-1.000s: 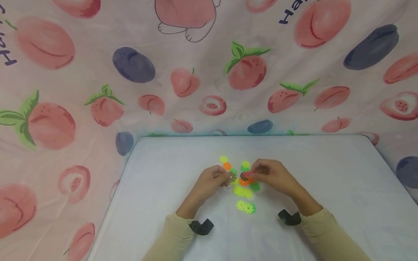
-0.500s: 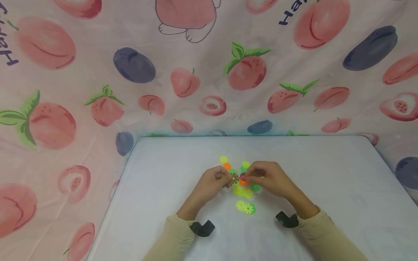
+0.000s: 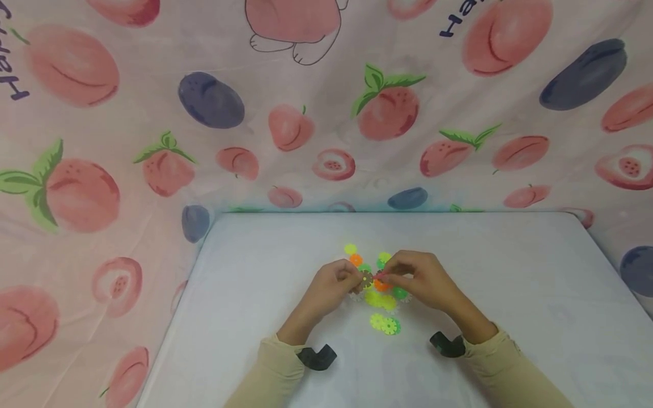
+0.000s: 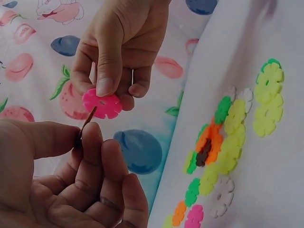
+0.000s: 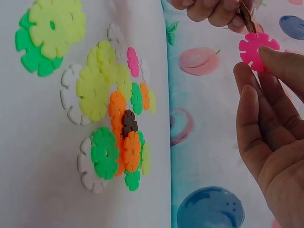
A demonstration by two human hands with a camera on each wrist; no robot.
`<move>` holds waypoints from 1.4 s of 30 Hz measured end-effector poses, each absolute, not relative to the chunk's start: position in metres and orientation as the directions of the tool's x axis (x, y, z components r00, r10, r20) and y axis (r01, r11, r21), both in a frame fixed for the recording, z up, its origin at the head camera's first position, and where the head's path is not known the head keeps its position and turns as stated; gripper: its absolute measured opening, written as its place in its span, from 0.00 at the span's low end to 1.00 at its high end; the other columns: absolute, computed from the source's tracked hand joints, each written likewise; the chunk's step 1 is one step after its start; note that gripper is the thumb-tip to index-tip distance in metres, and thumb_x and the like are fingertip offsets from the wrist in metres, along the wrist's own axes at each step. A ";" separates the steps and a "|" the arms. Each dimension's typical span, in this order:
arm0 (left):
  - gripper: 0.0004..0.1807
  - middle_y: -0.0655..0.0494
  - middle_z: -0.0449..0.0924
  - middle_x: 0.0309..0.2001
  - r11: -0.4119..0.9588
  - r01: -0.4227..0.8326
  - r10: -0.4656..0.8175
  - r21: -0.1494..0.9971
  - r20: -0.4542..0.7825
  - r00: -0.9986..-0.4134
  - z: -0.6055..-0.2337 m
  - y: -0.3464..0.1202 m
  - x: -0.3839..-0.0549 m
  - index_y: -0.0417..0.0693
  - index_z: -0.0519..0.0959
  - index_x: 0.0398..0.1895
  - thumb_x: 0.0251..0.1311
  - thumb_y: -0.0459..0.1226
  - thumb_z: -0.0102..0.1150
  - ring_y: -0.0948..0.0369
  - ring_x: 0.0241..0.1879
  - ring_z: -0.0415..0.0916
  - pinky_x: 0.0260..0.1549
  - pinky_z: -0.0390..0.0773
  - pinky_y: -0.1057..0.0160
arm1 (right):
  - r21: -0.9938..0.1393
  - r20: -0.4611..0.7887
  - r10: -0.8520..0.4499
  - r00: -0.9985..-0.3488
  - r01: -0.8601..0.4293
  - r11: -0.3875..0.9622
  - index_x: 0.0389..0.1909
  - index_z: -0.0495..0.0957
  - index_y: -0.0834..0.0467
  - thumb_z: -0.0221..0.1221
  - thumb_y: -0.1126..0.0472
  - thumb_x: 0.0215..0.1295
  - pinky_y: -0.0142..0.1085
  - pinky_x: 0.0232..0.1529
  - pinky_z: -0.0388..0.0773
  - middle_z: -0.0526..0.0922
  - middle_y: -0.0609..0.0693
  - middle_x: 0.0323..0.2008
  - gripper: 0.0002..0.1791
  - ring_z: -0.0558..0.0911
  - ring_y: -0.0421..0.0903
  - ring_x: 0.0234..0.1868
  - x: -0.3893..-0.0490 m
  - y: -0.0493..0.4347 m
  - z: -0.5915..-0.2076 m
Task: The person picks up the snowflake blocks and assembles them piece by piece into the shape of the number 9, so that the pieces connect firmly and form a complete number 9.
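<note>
Between thumb and fingertips, the left hand (image 3: 334, 286) pinches a brown notched disc (image 3: 366, 278), seen nearly edge-on in the left wrist view. Facing it, the right hand (image 3: 418, 277) pinches a pink notched disc (image 5: 256, 50), flower-shaped with a small centre hole. The rims of the two discs meet in the wrist views; how deep the notches sit in each other I cannot tell. Both hands are raised above a loose pile of similar discs, where yellow discs (image 5: 92, 92), a green disc (image 5: 104, 152) and another brown disc (image 5: 129, 124) lie.
On the white table (image 3: 245, 317) more discs lie near the hands: a yellow pair (image 3: 384, 323) at the front, an orange disc (image 3: 355, 260) at the back, and a clear disc (image 4: 222, 197). A fruit-printed cloth (image 3: 326, 124) hangs behind the table.
The right hand has moved left and slightly down, bringing the pink disc up to the brown one. The left hand has shifted slightly to the right. Over the last half second little differs.
</note>
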State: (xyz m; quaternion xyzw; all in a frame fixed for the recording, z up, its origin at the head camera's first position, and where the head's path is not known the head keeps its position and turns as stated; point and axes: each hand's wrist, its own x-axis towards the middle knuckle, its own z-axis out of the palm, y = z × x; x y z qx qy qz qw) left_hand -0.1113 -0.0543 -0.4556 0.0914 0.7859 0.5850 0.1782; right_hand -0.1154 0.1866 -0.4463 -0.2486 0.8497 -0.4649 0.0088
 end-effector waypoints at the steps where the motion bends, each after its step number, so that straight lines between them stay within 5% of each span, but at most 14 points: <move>1: 0.09 0.57 0.85 0.31 0.296 -0.068 0.354 0.953 -0.176 -0.919 -0.455 -0.054 -0.112 0.49 0.80 0.37 0.70 0.44 0.58 0.60 0.37 0.80 0.38 0.79 0.56 | -0.795 0.218 -0.432 -0.875 -0.416 0.442 0.37 0.85 0.42 0.72 0.64 0.61 0.34 0.46 0.85 0.86 0.35 0.34 0.12 0.86 0.36 0.36 -0.115 0.186 -0.446; 13: 0.09 0.53 0.87 0.34 0.236 -0.100 0.347 0.967 -0.180 -0.921 -0.454 -0.053 -0.111 0.45 0.80 0.39 0.71 0.42 0.59 0.60 0.36 0.82 0.47 0.82 0.44 | -0.726 0.293 -0.445 -0.846 -0.500 0.472 0.36 0.85 0.42 0.73 0.61 0.59 0.34 0.41 0.83 0.85 0.32 0.33 0.10 0.84 0.33 0.36 -0.112 0.183 -0.444; 26: 0.09 0.51 0.85 0.35 0.205 -0.073 0.294 0.976 -0.133 -0.947 -0.454 -0.049 -0.102 0.41 0.78 0.42 0.72 0.39 0.58 0.61 0.33 0.81 0.43 0.84 0.44 | -0.678 0.428 -0.449 -0.784 -0.607 0.414 0.33 0.87 0.47 0.75 0.69 0.52 0.30 0.31 0.79 0.85 0.36 0.29 0.13 0.80 0.32 0.29 -0.111 0.176 -0.445; 33: 0.08 0.51 0.86 0.37 0.216 -0.050 0.289 0.975 -0.113 -0.951 -0.450 -0.049 -0.100 0.41 0.78 0.43 0.73 0.38 0.56 0.56 0.35 0.83 0.43 0.84 0.43 | -0.660 0.455 -0.472 -0.755 -0.642 0.390 0.32 0.87 0.52 0.73 0.60 0.59 0.30 0.29 0.78 0.85 0.38 0.29 0.04 0.80 0.33 0.29 -0.113 0.175 -0.443; 42: 0.07 0.51 0.85 0.36 0.227 -0.026 0.282 0.973 -0.092 -0.955 -0.452 -0.048 -0.100 0.41 0.77 0.42 0.73 0.38 0.57 0.58 0.34 0.81 0.43 0.84 0.44 | -0.620 0.493 -0.464 -0.736 -0.671 0.406 0.28 0.84 0.50 0.75 0.72 0.49 0.27 0.31 0.78 0.84 0.38 0.27 0.14 0.81 0.33 0.30 -0.113 0.172 -0.446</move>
